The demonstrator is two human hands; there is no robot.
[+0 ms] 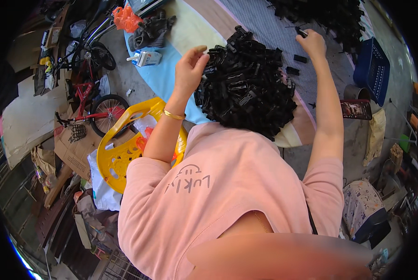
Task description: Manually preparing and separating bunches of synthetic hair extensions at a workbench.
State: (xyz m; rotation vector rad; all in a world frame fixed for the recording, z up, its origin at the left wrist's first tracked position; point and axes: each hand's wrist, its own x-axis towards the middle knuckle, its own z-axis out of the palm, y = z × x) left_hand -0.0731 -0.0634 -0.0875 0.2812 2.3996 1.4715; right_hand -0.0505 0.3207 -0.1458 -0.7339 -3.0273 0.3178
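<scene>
A large heap of small black plastic parts (pixel 246 88) lies on the cloth in front of me. My left hand (pixel 190 67) is at the heap's left edge, thumb and fingertips drawn together. A pale speck shows at those fingertips, too small to name. Off to the right, over the grey checked cloth (pixel 288 42), my right hand (pixel 313 43) pinches a small black part (pixel 301 31) with a light, shiny bit on it. Two loose black pieces (pixel 300 59) rest on the cloth between that hand and the heap.
Another black heap (pixel 325 18) is at the far right, near a blue basket (pixel 372 70). A phone (pixel 356 109) lies by my right forearm. To the left are a yellow plastic chair (pixel 111 163), a blue-and-white carton (pixel 147 58), dark gloves (pixel 151 31) and a red bicycle (pixel 85 100).
</scene>
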